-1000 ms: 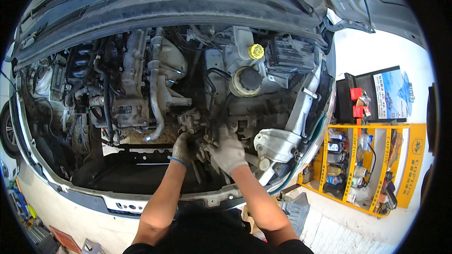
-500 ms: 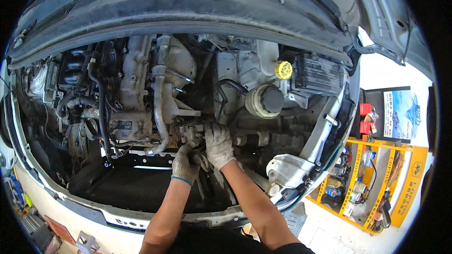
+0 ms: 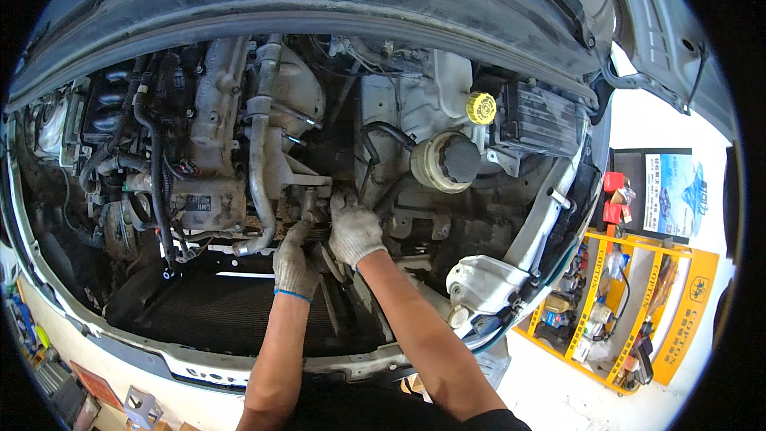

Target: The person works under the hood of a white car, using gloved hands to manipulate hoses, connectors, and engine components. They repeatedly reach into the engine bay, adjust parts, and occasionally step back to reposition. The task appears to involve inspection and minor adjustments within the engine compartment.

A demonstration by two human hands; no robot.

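My left hand [image 3: 295,263], in a soiled white knit glove with a blue cuff edge, is closed against the lower left side of a grey cast-metal part [image 3: 315,211]. My right hand [image 3: 355,229], gloved too, curls round the right side of the same part. Only a little of it shows between the gloves, and its exact kind is hidden. Just above it is a metal bracket [image 3: 307,175] on the engine [image 3: 219,116]. Below the gloves, the dark radiator [image 3: 231,311] lies along the front of the engine bay.
To the right stand a round reservoir with a black cap [image 3: 456,158], a yellow cap [image 3: 481,108], the black battery [image 3: 542,118] and a loose-looking headlamp housing [image 3: 487,283]. The raised hood [image 3: 303,0] spans the top. A yellow rack [image 3: 594,295] with supplies is outside the car.
Both hands and the metal part have shifted slightly up toward the engine bracket. The whole view has also moved a little, with the engine appearing further left and higher.
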